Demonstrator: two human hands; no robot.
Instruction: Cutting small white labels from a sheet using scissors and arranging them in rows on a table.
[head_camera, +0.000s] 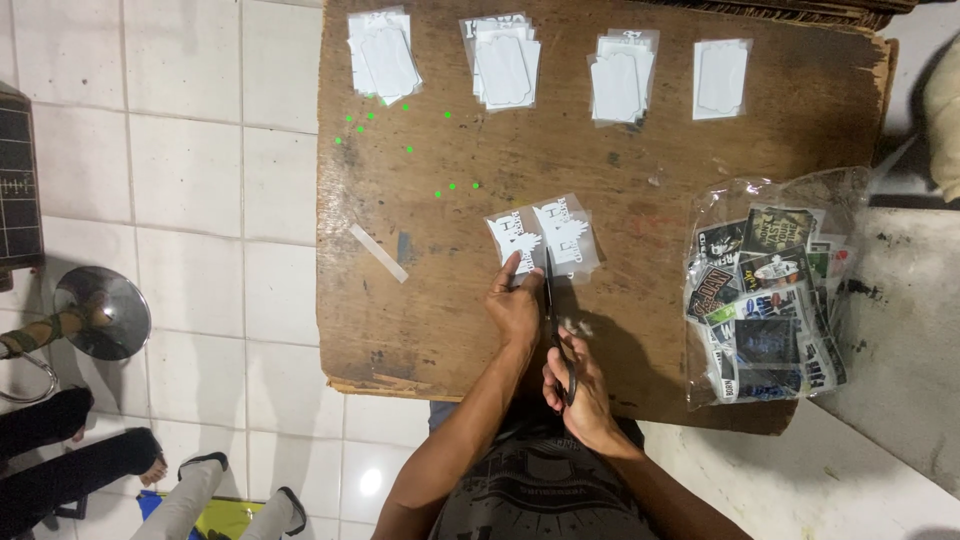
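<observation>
A clear plastic sheet with two white printed stickers (545, 238) lies near the middle of a worn wooden board (430, 200). My left hand (515, 305) presses down on the sheet's lower left corner. My right hand (578, 385) grips black scissors (552, 320), whose blades point up into the sheet between the two stickers.
Several small stacks of white cut stickers (505, 62) line the board's far edge. A clear bag of colourful stickers (765, 300) lies at the right. A strip of backing paper (378, 252) rests on the left. Another person's legs (70, 460) and a metal lid (100, 312) are on the tiled floor.
</observation>
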